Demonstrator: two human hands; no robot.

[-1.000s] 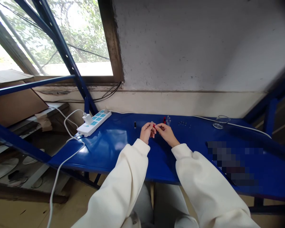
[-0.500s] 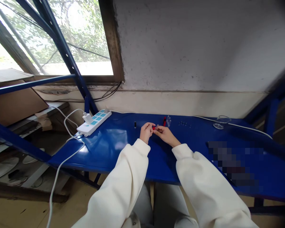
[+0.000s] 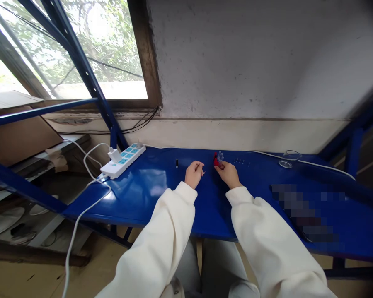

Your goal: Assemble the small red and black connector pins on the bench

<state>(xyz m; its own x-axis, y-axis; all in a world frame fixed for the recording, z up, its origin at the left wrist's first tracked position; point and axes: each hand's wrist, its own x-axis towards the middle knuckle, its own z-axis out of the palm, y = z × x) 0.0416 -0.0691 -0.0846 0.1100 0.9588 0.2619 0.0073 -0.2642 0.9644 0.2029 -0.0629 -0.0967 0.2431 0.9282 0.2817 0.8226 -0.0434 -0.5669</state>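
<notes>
Fingers of the right hand point(image 3: 230, 174) pinch the red piece point(image 3: 215, 159) — left hand point(image 3: 194, 174) curled, hold unclear — bare blue table point(image 3: 149, 190) between.

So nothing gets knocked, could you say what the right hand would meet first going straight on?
Probably the small red piece, close before the right hand, with clear pieces beside it; depth is unclear.

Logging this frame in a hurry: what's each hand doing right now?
Left hand: curled; whether it holds anything cannot be told.
Right hand: fingertips at the red piece; grip cannot be told.
</notes>
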